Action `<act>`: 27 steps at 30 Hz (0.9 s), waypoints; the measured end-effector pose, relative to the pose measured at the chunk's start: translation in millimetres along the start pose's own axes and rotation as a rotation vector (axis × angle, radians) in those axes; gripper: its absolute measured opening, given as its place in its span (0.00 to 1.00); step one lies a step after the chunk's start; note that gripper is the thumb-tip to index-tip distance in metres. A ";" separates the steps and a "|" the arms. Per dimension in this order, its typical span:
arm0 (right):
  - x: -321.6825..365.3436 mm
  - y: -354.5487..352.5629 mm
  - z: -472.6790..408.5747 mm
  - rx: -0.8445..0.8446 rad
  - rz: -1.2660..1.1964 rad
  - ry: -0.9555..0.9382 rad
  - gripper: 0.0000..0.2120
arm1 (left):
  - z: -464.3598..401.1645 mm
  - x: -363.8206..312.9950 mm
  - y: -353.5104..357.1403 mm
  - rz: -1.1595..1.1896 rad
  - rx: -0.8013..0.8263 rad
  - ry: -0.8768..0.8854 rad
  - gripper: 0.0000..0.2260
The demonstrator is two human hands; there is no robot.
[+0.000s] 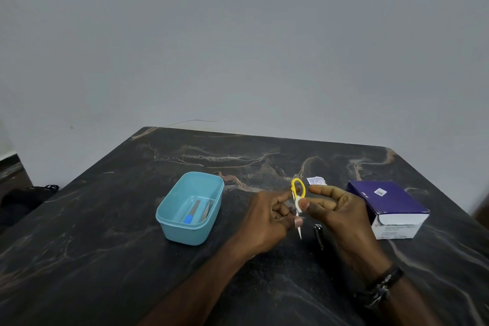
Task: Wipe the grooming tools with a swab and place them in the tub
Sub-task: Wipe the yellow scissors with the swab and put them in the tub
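Left hand [267, 217] grasps scissors [298, 201], right hand [333, 209] pinches swab [299, 204] on them; best run it slowly down to the tip, then tub [190, 209].

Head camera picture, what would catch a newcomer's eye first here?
Most striking are the yellow-handled scissors held up mid-table, gripped by the left hand while the right hand pinches a white swab on them. Next comes the light blue tub to the left with tools inside, then the purple box at right.
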State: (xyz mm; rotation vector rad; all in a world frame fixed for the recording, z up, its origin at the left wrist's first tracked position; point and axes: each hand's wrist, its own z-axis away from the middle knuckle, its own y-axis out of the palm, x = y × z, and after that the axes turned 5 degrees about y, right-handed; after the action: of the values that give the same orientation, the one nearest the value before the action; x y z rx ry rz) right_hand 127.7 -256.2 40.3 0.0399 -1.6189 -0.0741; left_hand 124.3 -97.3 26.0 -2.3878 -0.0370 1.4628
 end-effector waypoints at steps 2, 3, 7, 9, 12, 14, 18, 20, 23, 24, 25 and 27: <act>-0.9 1.5 0.8 0.005 0.003 -0.001 0.22 | -0.2 0.4 -0.8 -0.001 -0.001 -0.003 0.12; -0.8 1.8 0.9 -0.014 0.002 -0.014 0.21 | -0.2 -0.3 -0.9 0.002 0.002 -0.008 0.12; 2.7 -1.7 0.6 -0.101 -0.040 -0.059 0.18 | 1.3 -2.4 2.5 -0.027 0.028 -0.012 0.17; 3.8 -4.0 0.0 -0.101 -0.053 -0.057 0.16 | 2.3 -2.2 3.9 -0.026 0.046 0.002 0.17; 1.6 -3.3 -0.6 -0.063 -0.021 -0.039 0.16 | 1.8 -1.7 1.7 -0.032 0.037 -0.009 0.15; -0.2 -0.9 -0.3 -0.040 0.007 -0.028 0.16 | 1.2 -1.0 -0.5 -0.032 0.030 -0.015 0.13; 0.2 -0.4 1.1 -0.038 0.014 -0.033 0.17 | 0.8 -0.9 -1.5 -0.046 0.059 -0.020 0.14; 1.3 -0.8 1.5 -0.043 0.007 -0.037 0.17 | 1.1 -1.5 -2.3 -0.052 0.079 -0.017 0.14; 0.3 0.2 1.1 -0.036 0.009 -0.031 0.17 | 1.3 -2.6 -4.8 -0.061 0.106 -0.023 0.14; -0.8 0.2 0.7 -0.037 0.007 -0.029 0.17 | 1.3 -3.2 -5.8 -0.060 0.112 -0.030 0.15; -1.8 0.3 0.1 -0.040 0.003 -0.028 0.17 | 1.3 -3.6 -6.9 -0.060 0.114 -0.038 0.17; -3.0 0.0 -0.7 -0.044 0.001 -0.033 0.17 | 1.0 -3.7 -8.4 -0.051 0.118 -0.040 0.20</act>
State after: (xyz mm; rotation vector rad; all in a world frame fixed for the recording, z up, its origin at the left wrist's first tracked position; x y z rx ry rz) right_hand 128.6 -256.1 37.4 0.0043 -1.6498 -0.1100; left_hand 123.0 -89.8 31.3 -2.2473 -0.0202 1.4485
